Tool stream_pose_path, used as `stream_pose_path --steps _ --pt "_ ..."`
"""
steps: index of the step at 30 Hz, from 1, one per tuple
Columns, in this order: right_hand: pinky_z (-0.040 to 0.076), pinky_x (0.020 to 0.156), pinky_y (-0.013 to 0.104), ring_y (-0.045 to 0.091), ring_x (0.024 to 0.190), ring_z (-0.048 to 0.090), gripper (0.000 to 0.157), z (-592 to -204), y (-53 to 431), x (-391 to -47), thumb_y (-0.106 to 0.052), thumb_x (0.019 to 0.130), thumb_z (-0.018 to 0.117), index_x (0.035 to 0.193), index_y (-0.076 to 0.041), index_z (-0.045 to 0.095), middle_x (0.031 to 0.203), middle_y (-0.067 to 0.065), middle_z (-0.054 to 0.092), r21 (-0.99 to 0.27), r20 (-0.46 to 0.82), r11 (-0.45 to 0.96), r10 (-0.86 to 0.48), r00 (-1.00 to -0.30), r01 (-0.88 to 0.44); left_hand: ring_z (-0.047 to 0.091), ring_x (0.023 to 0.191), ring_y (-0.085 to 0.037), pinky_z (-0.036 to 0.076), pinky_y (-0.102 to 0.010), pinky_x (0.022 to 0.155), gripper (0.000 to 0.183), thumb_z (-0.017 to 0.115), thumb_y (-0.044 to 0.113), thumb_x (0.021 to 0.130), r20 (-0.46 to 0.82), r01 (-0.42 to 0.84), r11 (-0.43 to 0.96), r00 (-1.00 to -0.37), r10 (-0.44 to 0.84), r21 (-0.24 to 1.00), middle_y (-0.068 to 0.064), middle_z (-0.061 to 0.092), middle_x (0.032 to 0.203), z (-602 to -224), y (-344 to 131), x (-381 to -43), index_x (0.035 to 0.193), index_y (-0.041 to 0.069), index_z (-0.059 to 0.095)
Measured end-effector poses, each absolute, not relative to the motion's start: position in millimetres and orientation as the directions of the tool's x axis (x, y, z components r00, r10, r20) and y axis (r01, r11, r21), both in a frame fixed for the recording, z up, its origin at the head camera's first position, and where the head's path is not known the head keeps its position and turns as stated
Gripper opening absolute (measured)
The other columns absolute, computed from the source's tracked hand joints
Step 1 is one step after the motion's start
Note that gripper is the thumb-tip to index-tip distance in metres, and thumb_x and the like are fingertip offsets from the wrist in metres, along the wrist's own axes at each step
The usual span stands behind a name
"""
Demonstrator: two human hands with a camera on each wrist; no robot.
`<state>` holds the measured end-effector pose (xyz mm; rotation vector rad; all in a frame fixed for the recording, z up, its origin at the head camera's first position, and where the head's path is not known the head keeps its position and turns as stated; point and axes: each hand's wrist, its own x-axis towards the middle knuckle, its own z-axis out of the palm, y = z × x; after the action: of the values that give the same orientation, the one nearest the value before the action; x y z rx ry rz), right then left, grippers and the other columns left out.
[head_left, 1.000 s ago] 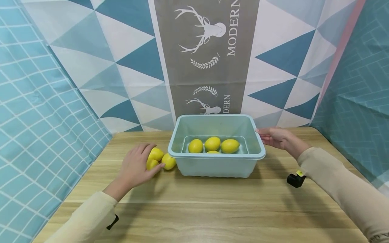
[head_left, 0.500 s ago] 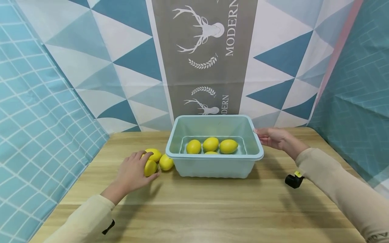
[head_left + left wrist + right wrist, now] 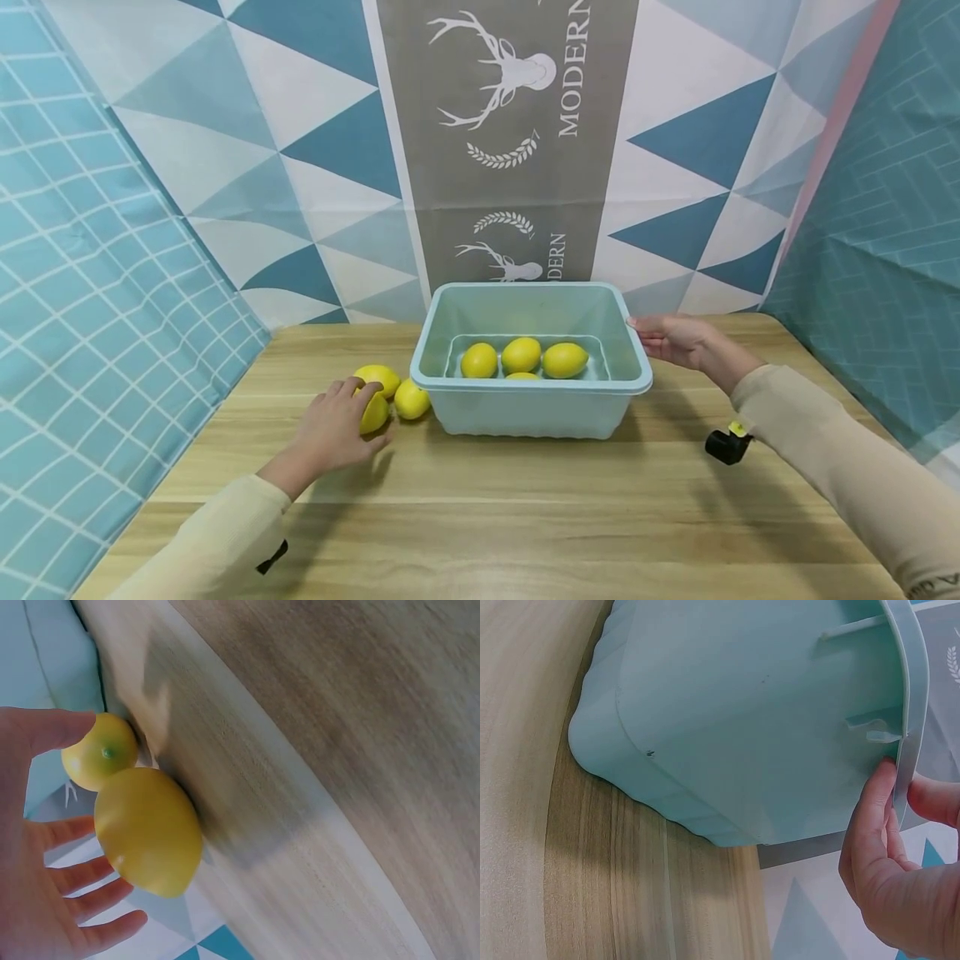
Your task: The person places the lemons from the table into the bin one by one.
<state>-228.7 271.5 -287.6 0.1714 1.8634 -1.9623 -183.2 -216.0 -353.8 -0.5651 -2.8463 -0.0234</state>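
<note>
My left hand [image 3: 333, 429] is at the near lemon [image 3: 375, 414] of a small group on the table. In the left wrist view, its fingers are spread behind that lemon [image 3: 148, 831], and the thumb stands apart from it, in front of another lemon [image 3: 101, 754]. Two more lemons, one behind [image 3: 377, 379] and one to the right [image 3: 412, 400], lie close by. My right hand [image 3: 678, 340] pinches the right rim of a pale blue plastic bin [image 3: 532, 412], thumb on one side and fingers [image 3: 874, 802] under the lip. Several lemons [image 3: 565, 360] lie inside the bin.
The wooden table [image 3: 510, 517] spreads in front of the bin. A patterned cloth wall [image 3: 517, 183] rises directly behind it, with blue tiled-pattern cloth [image 3: 112, 292] on the left and teal cloth [image 3: 877, 275] on the right.
My left hand has shifted slightly toward me, around the near lemon, which now shows more between thumb and fingers. The right hand keeps its hold on the bin's rim.
</note>
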Motion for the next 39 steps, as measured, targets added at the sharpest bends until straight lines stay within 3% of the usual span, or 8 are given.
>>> stream_pose_path --steps 13,28,39 --pt "0.056 0.074 0.017 0.003 0.078 0.066 0.019 -287 272 -228 -0.014 0.095 0.058 0.078 -0.015 0.068 0.081 -0.006 0.068 -0.928 -0.354 -0.029 -0.229 -0.906 0.370 0.056 0.096 -0.031 0.053 -0.047 0.073 0.063 0.075 0.039 0.074 0.191 0.377 0.926 -0.911 0.366 0.022 -0.020 0.057 0.117 -352 -219 -188 0.123 0.005 0.055" --pt "0.056 0.076 0.017 0.003 0.079 0.067 0.018 -287 272 -227 -0.014 0.095 0.057 0.081 -0.016 0.068 0.082 -0.006 0.069 -0.933 -0.348 -0.012 -0.233 -0.908 0.361 0.056 0.098 -0.032 0.054 -0.045 0.070 0.059 0.079 0.026 0.070 0.129 0.375 0.926 -0.921 0.367 0.041 -0.017 0.057 0.112 -350 -222 -195 0.121 0.009 0.058" --pt "0.056 0.077 0.018 0.004 0.080 0.066 0.012 -286 272 -229 -0.015 0.094 0.060 0.083 -0.015 0.066 0.085 -0.006 0.067 -0.924 -0.372 -0.006 -0.205 -0.905 0.381 0.056 0.088 -0.027 0.052 -0.041 0.064 0.054 0.078 0.023 0.071 0.094 0.361 0.931 -0.930 0.355 0.053 -0.016 0.059 0.105 -352 -222 -197 0.120 0.008 0.060"
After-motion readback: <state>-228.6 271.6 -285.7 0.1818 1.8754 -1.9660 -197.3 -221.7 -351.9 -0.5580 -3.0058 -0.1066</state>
